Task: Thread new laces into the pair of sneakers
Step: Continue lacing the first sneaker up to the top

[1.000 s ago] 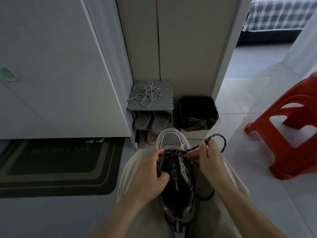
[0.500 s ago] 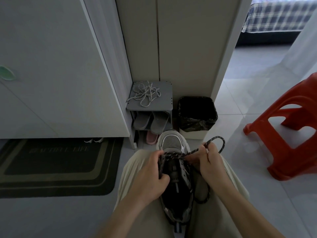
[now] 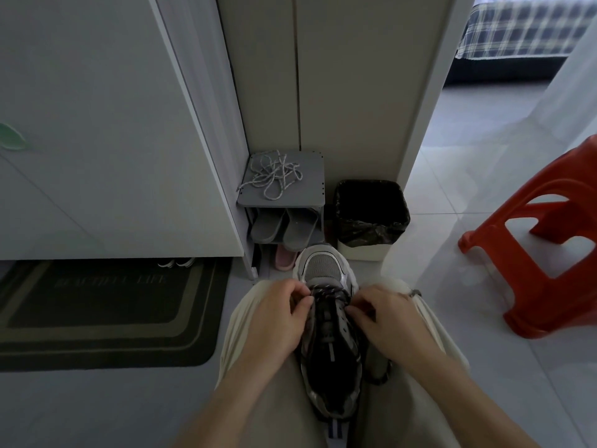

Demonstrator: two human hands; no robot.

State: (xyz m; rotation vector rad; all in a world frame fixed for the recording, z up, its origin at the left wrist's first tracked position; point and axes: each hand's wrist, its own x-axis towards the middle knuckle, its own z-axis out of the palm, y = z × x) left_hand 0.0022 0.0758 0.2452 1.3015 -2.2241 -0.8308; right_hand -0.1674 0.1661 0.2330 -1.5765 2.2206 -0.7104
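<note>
Two hands work at one sneaker (image 3: pixel 329 350) that lies lengthwise in the lower centre of the frame, wedged between thighs in pale trousers (image 3: pixel 290 415), heel nearest the camera and grey toe cap pointing up the frame. The left hand (image 3: pixel 274 321) sits against the shoe's left edge and the right hand (image 3: pixel 391 321) against its right edge, both level with the eyelets closest to the toe. Each has its fingers curled in, pinching the dark lace (image 3: pixel 326 291), which crosses the tongue between them; a pale lace tip pokes out past the right hand. Just beyond the toe, a small grey shoe rack (image 3: pixel 316 189) stands against the wall with a tangle of light laces (image 3: pixel 274 174) on its top, grey slippers (image 3: pixel 284 227) below and a pink slipper (image 3: pixel 284 258) at floor level. A bin (image 3: pixel 371 250) with a black liner stands right of the rack. A dark doormat (image 3: pixel 106 312) lies at lower left, and a red stool (image 3: pixel 542 240) stands at the right edge.
</note>
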